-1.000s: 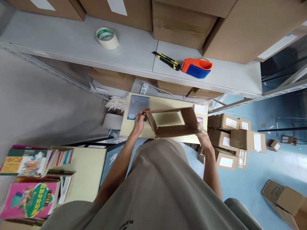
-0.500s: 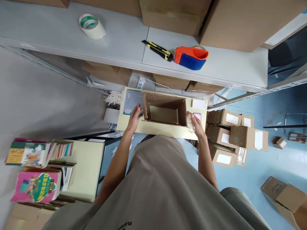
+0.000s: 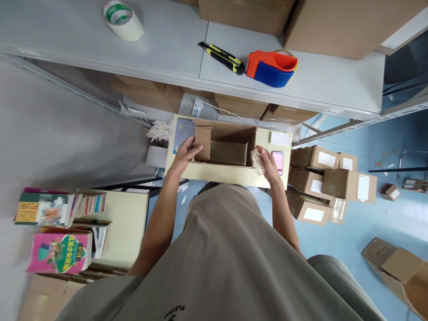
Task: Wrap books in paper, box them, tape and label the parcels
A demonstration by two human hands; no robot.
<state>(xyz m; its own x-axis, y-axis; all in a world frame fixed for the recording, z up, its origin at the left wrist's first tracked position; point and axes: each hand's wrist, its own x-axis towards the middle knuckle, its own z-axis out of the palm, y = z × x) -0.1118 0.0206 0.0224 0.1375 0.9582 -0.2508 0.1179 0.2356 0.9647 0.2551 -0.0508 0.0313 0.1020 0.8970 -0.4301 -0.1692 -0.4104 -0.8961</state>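
An open cardboard box rests on the cream table before me, its inside bare to the bottom. My left hand pinches the box's left flap, thumb on top and fingers behind its outer edge. At the opposite end, my right hand grips the right flap, which has shiny clear tape on it. A blue book lies partly under my left hand's side of the box. Close to my right hand is a phone with a lit pink screen.
On the grey shelf ahead are a tape roll, a utility knife and an orange-and-blue tape dispenser. Labelled cartons are stacked at right on the floor. Books stand on a side table at left.
My left hand has moved from beside the box onto its left flap, which now leans inward over the opening. My right hand stays at the taped right flap.
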